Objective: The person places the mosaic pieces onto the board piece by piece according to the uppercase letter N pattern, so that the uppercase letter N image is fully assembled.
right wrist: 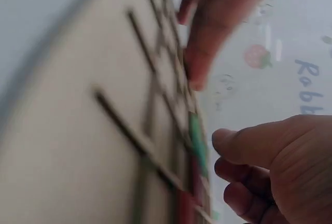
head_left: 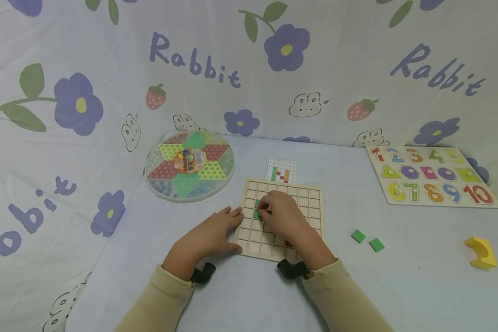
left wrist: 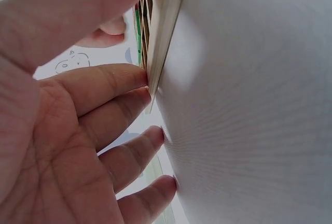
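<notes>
A wooden grid board [head_left: 255, 248] lies on the table in front of me. My left hand [head_left: 211, 234] holds it steady at its left edge, thumb and fingers spread; in the left wrist view two fingertips meet the rim [left wrist: 165, 42]. Over the board, my right hand [head_left: 283, 216] has its fingers bent down beside green tiles [head_left: 256, 210] set in the grid. Whether a tile is between its thumb and fingers I cannot tell. A red tile [head_left: 289, 243] shows partly under the right wrist. Behind the board a small pattern card [head_left: 283, 165] bears coloured squares.
Two loose green tiles [head_left: 358, 236] lie right of the board. Farther right sits a yellow arch block [head_left: 483, 253], with a number and shape puzzle board [head_left: 382, 184] behind it. A round star-patterned game board [head_left: 186, 193] stands back left. Printed cloth hangs behind the table.
</notes>
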Tool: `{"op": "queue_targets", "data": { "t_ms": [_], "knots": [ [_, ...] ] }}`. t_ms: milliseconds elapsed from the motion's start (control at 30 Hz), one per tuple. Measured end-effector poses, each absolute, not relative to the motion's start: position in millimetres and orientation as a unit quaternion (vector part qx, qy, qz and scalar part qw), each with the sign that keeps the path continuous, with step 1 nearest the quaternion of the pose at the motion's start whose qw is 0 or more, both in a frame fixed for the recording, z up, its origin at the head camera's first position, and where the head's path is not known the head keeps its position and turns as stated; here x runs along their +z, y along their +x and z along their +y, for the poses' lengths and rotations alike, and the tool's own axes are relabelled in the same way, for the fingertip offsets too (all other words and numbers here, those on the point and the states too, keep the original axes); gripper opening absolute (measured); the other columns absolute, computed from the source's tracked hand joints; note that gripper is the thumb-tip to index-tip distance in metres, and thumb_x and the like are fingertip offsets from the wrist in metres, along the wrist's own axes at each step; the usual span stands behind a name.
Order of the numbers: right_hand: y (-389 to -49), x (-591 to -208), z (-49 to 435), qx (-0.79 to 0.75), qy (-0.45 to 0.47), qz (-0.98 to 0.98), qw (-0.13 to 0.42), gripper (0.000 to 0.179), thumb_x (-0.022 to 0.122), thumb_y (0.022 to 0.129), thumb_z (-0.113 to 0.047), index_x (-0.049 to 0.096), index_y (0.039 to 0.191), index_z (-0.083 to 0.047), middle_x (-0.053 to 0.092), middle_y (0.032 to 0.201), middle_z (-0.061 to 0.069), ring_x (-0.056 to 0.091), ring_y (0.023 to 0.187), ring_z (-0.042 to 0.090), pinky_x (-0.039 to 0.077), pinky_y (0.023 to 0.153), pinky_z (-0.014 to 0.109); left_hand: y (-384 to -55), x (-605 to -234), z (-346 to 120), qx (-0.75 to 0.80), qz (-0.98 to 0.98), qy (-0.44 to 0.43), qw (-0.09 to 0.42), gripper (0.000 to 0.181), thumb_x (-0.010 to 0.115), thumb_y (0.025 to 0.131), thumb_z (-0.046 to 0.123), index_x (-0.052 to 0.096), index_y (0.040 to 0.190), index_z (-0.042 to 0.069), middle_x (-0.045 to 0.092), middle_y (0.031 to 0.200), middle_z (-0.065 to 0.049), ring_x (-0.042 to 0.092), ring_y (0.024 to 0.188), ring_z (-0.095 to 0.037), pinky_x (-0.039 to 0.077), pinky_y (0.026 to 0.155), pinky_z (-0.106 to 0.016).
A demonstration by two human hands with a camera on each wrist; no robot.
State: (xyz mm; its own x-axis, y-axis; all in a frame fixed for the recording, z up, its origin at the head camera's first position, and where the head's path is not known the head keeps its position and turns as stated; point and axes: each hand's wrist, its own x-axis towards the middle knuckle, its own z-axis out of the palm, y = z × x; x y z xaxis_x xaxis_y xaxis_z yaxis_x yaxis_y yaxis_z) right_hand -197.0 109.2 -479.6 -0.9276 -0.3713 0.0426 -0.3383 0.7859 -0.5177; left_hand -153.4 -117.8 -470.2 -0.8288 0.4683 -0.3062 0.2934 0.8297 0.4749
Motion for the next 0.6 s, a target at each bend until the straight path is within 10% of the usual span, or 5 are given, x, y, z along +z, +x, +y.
{"op": "queue_targets", "data": {
  "t_ms": [600],
  "knots": [
    [-160, -461, 262, -0.257, 0.0, 0.965, 0.057, 0.035, 0.071, 0.106, -0.026, 0.073, 0.131, -0.001, 0.069, 0.128, 0.022, 0.062, 0.118, 0.042, 0.058, 0.092, 0.057, -153, -469, -116, 0.215, 0.932, 0.197, 0.217, 0.091, 0.089, 0.094, 0.029, 0.041, 0.169, 0.009, 0.03, 0.18, -0.005, 0.018, 0.17, -0.034, 0.019, 0.139, -0.055]
  ]
}}
